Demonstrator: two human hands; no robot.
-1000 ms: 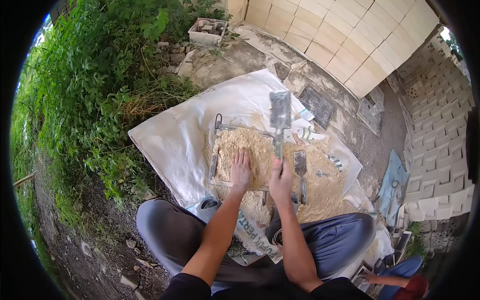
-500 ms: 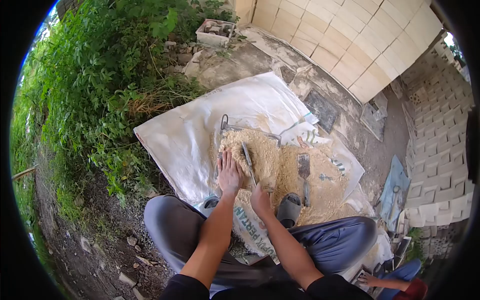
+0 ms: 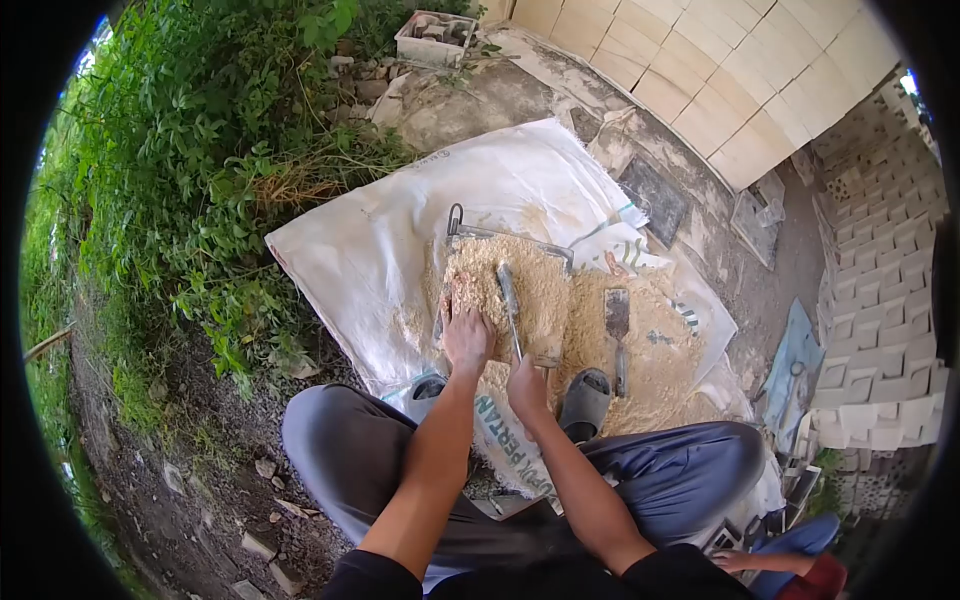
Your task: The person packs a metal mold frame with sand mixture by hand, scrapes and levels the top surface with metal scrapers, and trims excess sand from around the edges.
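A rectangular metal frame (image 3: pixel 568 262) with a wire loop at its far left corner lies on white sacking, heaped with pale, sawdust-like crumbs (image 3: pixel 540 300). My left hand (image 3: pixel 467 337) rests palm down on the left side of the heap, its fingers stretched out and partly sunk in the crumbs. In my right hand (image 3: pixel 528 388) is a narrow metal-bladed tool (image 3: pixel 510 298), gripped at the near end, its far end against the heap. A flat-bladed trowel (image 3: pixel 617 320) lies on loose crumbs to the right, touched by neither hand.
Printed white sacking (image 3: pixel 350 260) spreads under the frame. My sandals (image 3: pixel 585 402) stand at its near edge. Dense plants (image 3: pixel 200 200) grow on the left. A white crate (image 3: pixel 435 40), dark slab (image 3: pixel 653 200) and stacked pale blocks (image 3: pixel 720 80) lie beyond. Another person's hand (image 3: pixel 730 561) shows lower right.
My left hand has shifted slightly nearer me, its fingers now deeper in the crumbs. The tool in my right hand has turned slightly and its far end sits a little further right.
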